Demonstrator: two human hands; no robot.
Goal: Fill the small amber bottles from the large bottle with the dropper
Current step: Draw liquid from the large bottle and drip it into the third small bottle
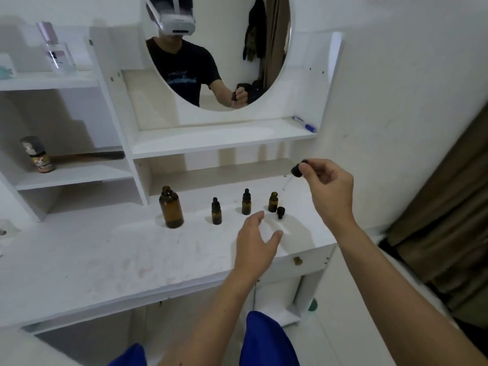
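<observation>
Dropper (297, 172) pinched in my right hand (327, 186), raised above the desk (105, 249), its faint glass stem slanting down-left toward the uncapped small bottle (273, 202) just beneath (its own cap (280, 212) stands beside it). My left hand (257, 239), fingers spread and empty, hovers nearer that bottle. The large bottle (171, 207) stands open, well off to the left.

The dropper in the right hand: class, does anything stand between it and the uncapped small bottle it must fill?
Nothing visible does. The right hand pinches the dropper in the air above and right of the uncapped small bottle, whose mouth is open. The loose cap lies beside it on the table; the left hand hovers nearer the camera.
</observation>
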